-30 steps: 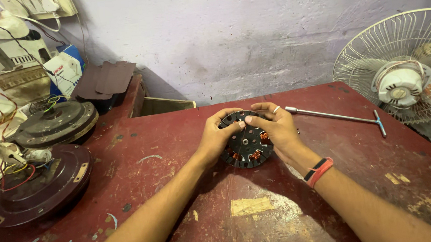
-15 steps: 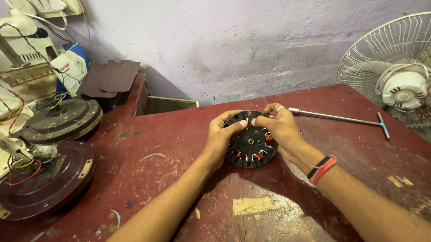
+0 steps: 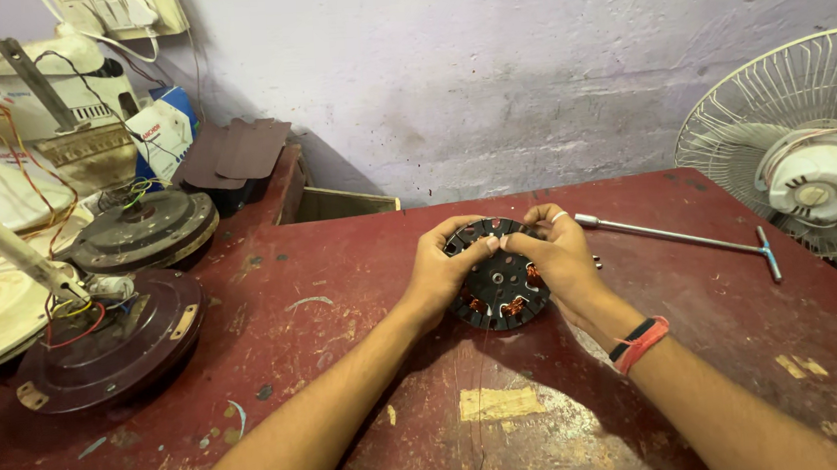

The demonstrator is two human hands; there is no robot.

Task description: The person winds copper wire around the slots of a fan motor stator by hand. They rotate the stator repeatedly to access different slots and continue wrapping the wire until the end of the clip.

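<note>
Both hands, left hand [image 3: 443, 267] and right hand [image 3: 562, 256], still grip the fan stator [image 3: 501, 290] mid-frame, thumbs now pinched together at its top rim, so the fiddling's shifted there.

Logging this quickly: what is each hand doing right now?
Left hand: closed on the stator, gripping its left rim.
Right hand: closed on the stator's right rim.
</note>
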